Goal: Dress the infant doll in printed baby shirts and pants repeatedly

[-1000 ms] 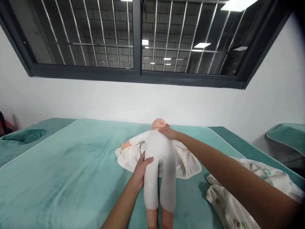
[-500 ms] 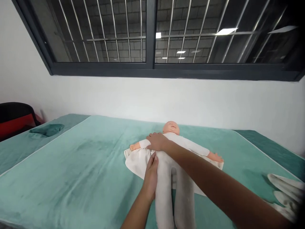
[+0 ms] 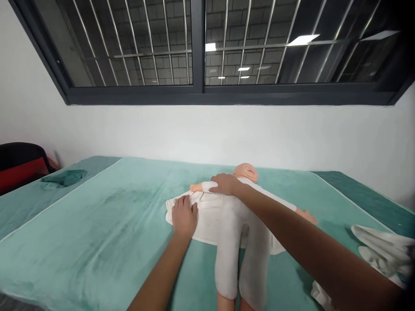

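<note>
1. A baby doll with a pinkish plastic head and hands and a white fabric body [image 3: 230, 216] lies on its back on a pale green plush bed cover [image 3: 113, 220], its head toward the white wall [image 3: 155, 134] and its legs toward the camera.
2. The person's right hand [image 3: 224, 183] reaches across the doll and rests at its shoulder and upper arm, on the left side of the view. The fingers are partly bent over the white sleeve; how firmly they grip cannot be told.
3. The left hand [image 3: 184, 216] lies palm down, its fingers loosely extended and the thumb apart, on a white cloth [image 3: 207, 222] spread beneath the doll. It has no visible grip on the cloth.
4. The doll's other arm stretches outward to the right, its small plastic hand with fingers spread.
5. At lower right, a crumpled white fabric bundle [image 3: 385, 248] sits on the bed, partly hidden by the right forearm.
6. Above, a dark-framed window [image 3: 198, 52] shows metal bars; at far left stands a black-and-red object [image 3: 24, 166].
</note>
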`<state>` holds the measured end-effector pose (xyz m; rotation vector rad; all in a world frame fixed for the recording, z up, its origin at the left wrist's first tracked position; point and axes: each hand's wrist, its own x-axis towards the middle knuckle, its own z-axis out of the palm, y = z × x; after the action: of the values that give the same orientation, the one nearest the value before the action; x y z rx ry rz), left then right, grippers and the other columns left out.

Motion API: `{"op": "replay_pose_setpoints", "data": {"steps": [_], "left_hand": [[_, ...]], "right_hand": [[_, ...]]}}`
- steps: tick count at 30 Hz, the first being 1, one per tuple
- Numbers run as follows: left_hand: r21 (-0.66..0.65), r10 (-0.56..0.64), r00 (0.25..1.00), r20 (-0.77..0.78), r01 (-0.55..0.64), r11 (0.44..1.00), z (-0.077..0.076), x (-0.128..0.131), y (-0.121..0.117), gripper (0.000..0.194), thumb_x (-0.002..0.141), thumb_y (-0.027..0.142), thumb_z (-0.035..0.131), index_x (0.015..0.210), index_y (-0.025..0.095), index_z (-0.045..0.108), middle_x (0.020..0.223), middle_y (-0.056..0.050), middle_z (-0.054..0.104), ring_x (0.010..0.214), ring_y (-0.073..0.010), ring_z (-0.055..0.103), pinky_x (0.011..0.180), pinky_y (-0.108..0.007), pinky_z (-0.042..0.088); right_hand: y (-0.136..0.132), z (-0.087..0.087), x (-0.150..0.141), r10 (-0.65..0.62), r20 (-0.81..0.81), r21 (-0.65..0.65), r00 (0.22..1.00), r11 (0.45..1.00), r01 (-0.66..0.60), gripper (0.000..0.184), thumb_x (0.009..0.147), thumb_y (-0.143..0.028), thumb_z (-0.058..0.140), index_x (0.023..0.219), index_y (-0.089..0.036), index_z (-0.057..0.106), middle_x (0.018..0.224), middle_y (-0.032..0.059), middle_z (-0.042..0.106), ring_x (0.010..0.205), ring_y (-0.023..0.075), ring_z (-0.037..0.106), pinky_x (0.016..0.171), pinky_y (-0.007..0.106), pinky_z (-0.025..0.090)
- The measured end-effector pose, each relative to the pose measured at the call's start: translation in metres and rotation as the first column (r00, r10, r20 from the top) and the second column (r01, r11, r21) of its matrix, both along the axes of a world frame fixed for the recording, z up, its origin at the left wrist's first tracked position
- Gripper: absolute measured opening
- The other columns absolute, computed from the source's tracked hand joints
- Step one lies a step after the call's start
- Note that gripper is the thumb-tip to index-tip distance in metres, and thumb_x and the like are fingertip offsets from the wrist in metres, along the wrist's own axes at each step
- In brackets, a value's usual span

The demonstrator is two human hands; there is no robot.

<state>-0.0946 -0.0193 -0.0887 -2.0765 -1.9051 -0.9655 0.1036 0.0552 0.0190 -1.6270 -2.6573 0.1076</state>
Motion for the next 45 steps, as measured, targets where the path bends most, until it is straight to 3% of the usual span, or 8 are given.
{"op": "replay_pose_setpoints", "data": {"steps": [12, 16, 26, 32, 38, 40, 42, 45], "left_hand": [[-0.285, 0.142, 0.985, 0.099, -0.109, 0.952, 0.021, -0.022, 0.05, 0.024, 0.088, 0.042, 0.047, 0.086, 0.023, 0.061, 0.082, -0.005, 0.07, 0.075, -0.0251, 0.064, 0.067, -0.033, 0.042], [-0.145, 0.142, 0.985, 0.094, -0.128, 0.981, 0.015, -0.018, 0.04, 0.024, 0.094, 0.034, 0.036, 0.1, 0.02, 0.054, 0.09, -0.009, 0.068, 0.08, -0.0261, 0.062, 0.068, -0.035, 0.042], [0.1, -0.281, 0.955, -0.096, 0.29, 0.952, 0.013, 0.011, 0.013, 0.012, 0.088, 0.014, 0.042, 0.092, 0.02, 0.052, 0.099, -0.01, 0.064, 0.095, -0.0258, 0.057, 0.086, -0.041, 0.039], [0.139, -0.295, 0.952, 0.086, 0.282, 0.949, 0.013, 0.065, 0.002, 0.012, 0.095, 0.025, 0.038, 0.099, 0.019, 0.047, 0.095, -0.008, 0.06, 0.087, -0.0215, 0.056, 0.076, -0.034, 0.044], [0.134, -0.204, 0.93, 0.307, 0.17, 0.976, 0.017, 0.077, 0.007, 0.02, 0.096, 0.029, 0.037, 0.107, 0.019, 0.05, 0.104, -0.01, 0.056, 0.1, -0.0231, 0.055, 0.087, -0.037, 0.045], [0.141, -0.237, 0.939, 0.25, 0.206, 0.968, 0.018, 0.075, 0.008, 0.023, 0.095, 0.026, 0.038, 0.111, 0.018, 0.052, 0.111, -0.011, 0.056, 0.109, -0.0243, 0.052, 0.094, -0.04, 0.043], [0.125, -0.256, 0.947, 0.192, 0.235, 0.964, 0.017, 0.074, 0.009, 0.025, 0.093, 0.022, 0.04, 0.113, 0.018, 0.055, 0.115, -0.012, 0.057, 0.112, -0.0248, 0.051, 0.097, -0.041, 0.043], [0.105, -0.285, 0.947, 0.146, 0.272, 0.957, 0.017, 0.074, 0.008, 0.027, 0.087, 0.014, 0.044, 0.109, 0.018, 0.059, 0.113, -0.011, 0.06, 0.11, -0.0247, 0.052, 0.096, -0.04, 0.044]], "right_hand": [[-0.012, -0.011, 0.006, 0.016, 0.009, 0.106, 1.0, 0.994, -0.017, 0.059, 0.087, -0.072, 0.032, 0.109, -0.026, 0.062, 0.105, 0.0102, 0.065, 0.096, 0.027, 0.059, 0.078, 0.035, 0.041], [-0.006, -0.019, -0.002, 0.019, 0.028, 0.094, 0.999, 0.995, -0.022, 0.057, 0.086, -0.07, 0.039, 0.108, -0.024, 0.064, 0.104, 0.0122, 0.066, 0.098, 0.0287, 0.059, 0.08, 0.037, 0.041], [0.0, -0.028, -0.021, -0.019, 0.043, 0.08, 0.999, 0.997, 0.016, 0.04, 0.089, -0.053, 0.047, 0.107, -0.022, 0.066, 0.107, 0.0145, 0.066, 0.101, 0.0307, 0.059, 0.082, 0.042, 0.042], [0.001, -0.031, -0.02, -0.05, 0.004, 0.1, 0.999, 0.994, 0.049, 0.025, 0.079, -0.018, 0.06, 0.104, -0.016, 0.064, 0.108, 0.0172, 0.064, 0.105, 0.0308, 0.057, 0.085, 0.041, 0.04], [-0.027, -0.017, -0.002, -0.058, -0.192, 0.191, 0.98, 0.977, 0.096, 0.025, 0.09, -0.028, 0.048, 0.11, -0.02, 0.06, 0.115, 0.0122, 0.062, 0.107, 0.0259, 0.055, 0.089, 0.037, 0.039], [-0.047, -0.019, 0.021, -0.13, -0.389, 0.264, 0.912, 0.933, 0.246, 0.033, 0.097, -0.031, 0.032, 0.119, -0.02, 0.054, 0.121, 0.0115, 0.059, 0.111, 0.0228, 0.053, 0.091, 0.034, 0.038], [-0.07, -0.03, 0.05, -0.219, -0.759, 0.235, 0.613, 0.786, 0.571, 0.033, 0.098, -0.034, 0.028, 0.112, -0.019, 0.055, 0.112, 0.0093, 0.062, 0.101, 0.0198, 0.056, 0.085, 0.03, 0.041], [-0.1, -0.05, 0.092, -0.375, -0.894, -0.033, 0.247, 0.604, 0.796, 0.026, 0.091, -0.043, 0.042, 0.092, -0.021, 0.057, 0.087, 0.0043, 0.065, 0.078, 0.0202, 0.057, 0.069, 0.03, 0.039]]}}
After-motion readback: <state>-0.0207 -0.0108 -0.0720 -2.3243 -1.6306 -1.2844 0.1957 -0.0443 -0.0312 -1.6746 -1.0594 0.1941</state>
